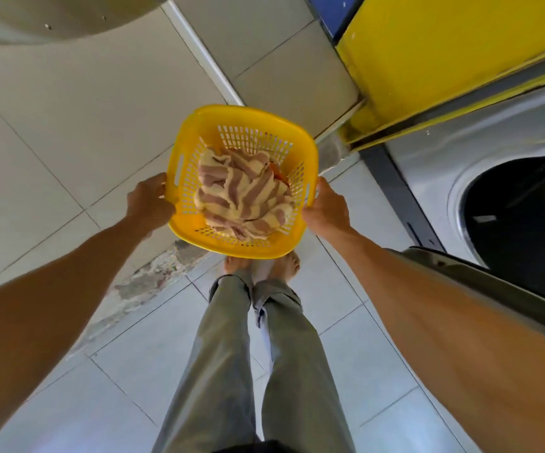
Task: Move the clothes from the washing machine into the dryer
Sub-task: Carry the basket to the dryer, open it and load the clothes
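A yellow plastic laundry basket [199, 125] hangs in front of me above my bare feet. Inside it lies a crumpled cream and mauve striped cloth [241, 194], with a bit of orange fabric [279, 173] showing at its right. My left hand [148, 202] grips the basket's left rim and my right hand [326, 209] grips its right rim. To the right stands a steel front-loading machine [460, 152] with its round drum opening [522, 210] dark and its door [493, 282] swung open under my right forearm.
A yellow panel [444, 50] runs above the steel machine at the upper right. Pale floor tiles [68, 371] lie all around, with a chipped patch [153, 273] near a tiled wall. A curved grey surface [52, 14] sits at the top left.
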Available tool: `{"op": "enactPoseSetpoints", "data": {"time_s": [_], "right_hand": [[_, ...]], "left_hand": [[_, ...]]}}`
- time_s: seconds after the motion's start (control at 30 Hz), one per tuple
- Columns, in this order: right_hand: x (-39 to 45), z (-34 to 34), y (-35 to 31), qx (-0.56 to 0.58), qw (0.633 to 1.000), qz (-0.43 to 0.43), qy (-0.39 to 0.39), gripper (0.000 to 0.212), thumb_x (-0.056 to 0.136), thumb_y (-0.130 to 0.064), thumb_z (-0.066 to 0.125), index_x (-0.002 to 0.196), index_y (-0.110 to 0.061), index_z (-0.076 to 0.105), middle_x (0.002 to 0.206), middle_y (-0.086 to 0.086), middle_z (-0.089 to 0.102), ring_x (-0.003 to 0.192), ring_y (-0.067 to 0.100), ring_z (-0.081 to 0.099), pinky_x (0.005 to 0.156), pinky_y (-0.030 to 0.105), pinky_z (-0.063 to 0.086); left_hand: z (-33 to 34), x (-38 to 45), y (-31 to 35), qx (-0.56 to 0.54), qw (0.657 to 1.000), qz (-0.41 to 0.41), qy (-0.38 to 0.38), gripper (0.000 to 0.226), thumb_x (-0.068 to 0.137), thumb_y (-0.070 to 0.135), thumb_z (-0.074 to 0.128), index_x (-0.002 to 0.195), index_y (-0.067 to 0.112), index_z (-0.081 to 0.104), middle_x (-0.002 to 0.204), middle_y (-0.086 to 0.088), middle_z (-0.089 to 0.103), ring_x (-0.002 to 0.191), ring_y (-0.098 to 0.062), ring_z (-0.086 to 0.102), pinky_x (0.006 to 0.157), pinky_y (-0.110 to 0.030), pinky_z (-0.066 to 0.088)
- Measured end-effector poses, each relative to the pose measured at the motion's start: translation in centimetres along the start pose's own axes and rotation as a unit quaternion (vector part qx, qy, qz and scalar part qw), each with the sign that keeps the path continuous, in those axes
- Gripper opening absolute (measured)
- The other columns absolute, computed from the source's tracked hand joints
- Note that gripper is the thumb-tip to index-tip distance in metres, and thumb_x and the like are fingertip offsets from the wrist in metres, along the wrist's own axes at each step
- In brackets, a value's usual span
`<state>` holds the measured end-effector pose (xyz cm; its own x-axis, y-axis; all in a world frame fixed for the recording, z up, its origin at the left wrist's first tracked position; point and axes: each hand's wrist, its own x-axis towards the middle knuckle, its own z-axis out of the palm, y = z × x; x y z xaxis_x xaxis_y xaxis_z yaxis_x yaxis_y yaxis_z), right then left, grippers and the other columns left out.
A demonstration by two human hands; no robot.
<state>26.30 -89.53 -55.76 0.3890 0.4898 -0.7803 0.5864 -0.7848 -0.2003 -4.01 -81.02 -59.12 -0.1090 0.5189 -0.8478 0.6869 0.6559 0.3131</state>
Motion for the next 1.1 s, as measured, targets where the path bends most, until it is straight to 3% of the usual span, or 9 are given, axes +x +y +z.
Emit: {"op": "enactPoseSetpoints", "data": {"time_s": [0.1,0.2,0.3,0.43,0.53,0.7,0.83,0.97,1.1], "right_hand": [[2.5,1.9,1.6,-0.001,1.0,0.01,0.001,0.052,0.093,-0.048,0.055,0.134,-0.02,0.043,0.126,0.018,0.064,0.114,0.044,0.06,0.089,0.046,0.049],[4.8,3.8,3.1,0.018,1.0,0.024,0.007,0.041,0.092,-0.033,0.059,0.125,-0.018,0.041,0.117,0.019,0.066,0.109,0.045,0.062,0.087,0.048,0.053],[5.7,5.0,3.6,0.006,0.999,0.02,0.025,0.037,0.09,-0.025,0.058,0.12,-0.016,0.038,0.109,0.02,0.068,0.1,0.045,0.064,0.081,0.048,0.055],[4.9,4.9,4.2,-0.033,0.999,0.0,0.011,0.044,0.095,-0.029,0.055,0.132,-0.015,0.036,0.116,0.021,0.066,0.105,0.046,0.063,0.084,0.047,0.05],[4.2,3.8,4.3,-0.075,0.997,-0.014,-0.025,0.042,0.096,-0.037,0.052,0.13,-0.015,0.04,0.116,0.018,0.067,0.107,0.042,0.063,0.087,0.048,0.054],[0.2,-1.4,3.4,-0.099,0.991,-0.068,-0.054,0.033,0.097,-0.033,0.048,0.128,-0.021,0.052,0.117,0.01,0.069,0.107,0.034,0.064,0.09,0.047,0.055],[-7.1,-8.3,2.6,-0.093,0.992,-0.084,-0.01,0.034,0.1,-0.032,0.048,0.131,-0.02,0.053,0.122,0.011,0.069,0.111,0.033,0.064,0.092,0.046,0.054],[-16.6,-15.1,3.3,-0.117,0.987,-0.096,0.06,0.032,0.101,-0.034,0.047,0.131,-0.023,0.053,0.121,0.005,0.071,0.113,0.029,0.063,0.1,0.046,0.047],[-26.5,-21.1,6.1,-0.136,0.948,-0.041,0.285,0.027,0.099,-0.037,0.049,0.121,-0.028,0.061,0.099,-0.007,0.066,0.109,0.022,0.061,0.11,0.049,0.031]], "left_hand": [[1.7,3.4,0.1,0.024,0.999,0.034,0.01,0.067,0.059,-0.004,0.056,0.108,0.042,0.063,0.097,0.007,0.074,0.099,-0.021,0.068,0.079,-0.035,0.055],[3.8,6.0,-0.7,0.072,0.992,0.093,0.045,0.066,0.062,0.005,0.054,0.12,0.037,0.056,0.096,0.002,0.075,0.094,-0.025,0.069,0.08,-0.037,0.055],[5.2,6.8,-1.4,0.111,0.981,0.133,0.091,0.055,0.07,0.001,0.049,0.117,0.029,0.056,0.088,-0.006,0.07,0.086,-0.034,0.061,0.07,-0.033,0.043],[5.2,5.8,-2.1,0.169,0.973,0.148,0.053,0.065,0.073,-0.003,0.05,0.129,0.029,0.043,0.1,-0.013,0.065,0.09,-0.041,0.059,0.07,-0.037,0.041],[4.9,3.9,-0.7,0.192,0.974,0.112,0.037,0.073,0.075,0.001,0.054,0.14,0.024,0.032,0.116,-0.021,0.061,0.1,-0.045,0.056,0.077,-0.044,0.047],[5.9,-1.5,3.4,0.202,0.968,0.151,0.016,0.076,0.084,0.011,0.056,0.152,0.017,0.025,0.149,-0.018,0.042,0.131,-0.042,0.044,0.103,-0.046,0.04],[7.9,-10.0,8.9,0.219,0.944,0.237,-0.067,0.063,0.088,0.018,0.057,0.147,0.019,0.038,0.142,-0.017,0.052,0.124,-0.038,0.052,0.094,-0.04,0.042],[8.9,-18.8,13.0,0.257,0.881,0.36,-0.169,0.059,0.085,0.022,0.055,0.142,0.014,0.046,0.138,-0.015,0.055,0.136,-0.036,0.041,0.109,-0.042,0.031],[9.4,-26.6,17.2,0.275,0.846,0.397,-0.225,0.062,0.089,0.02,0.057,0.148,0.015,0.039,0.128,-0.024,0.06,0.108,-0.037,0.061,0.088,-0.036,0.046]]}}
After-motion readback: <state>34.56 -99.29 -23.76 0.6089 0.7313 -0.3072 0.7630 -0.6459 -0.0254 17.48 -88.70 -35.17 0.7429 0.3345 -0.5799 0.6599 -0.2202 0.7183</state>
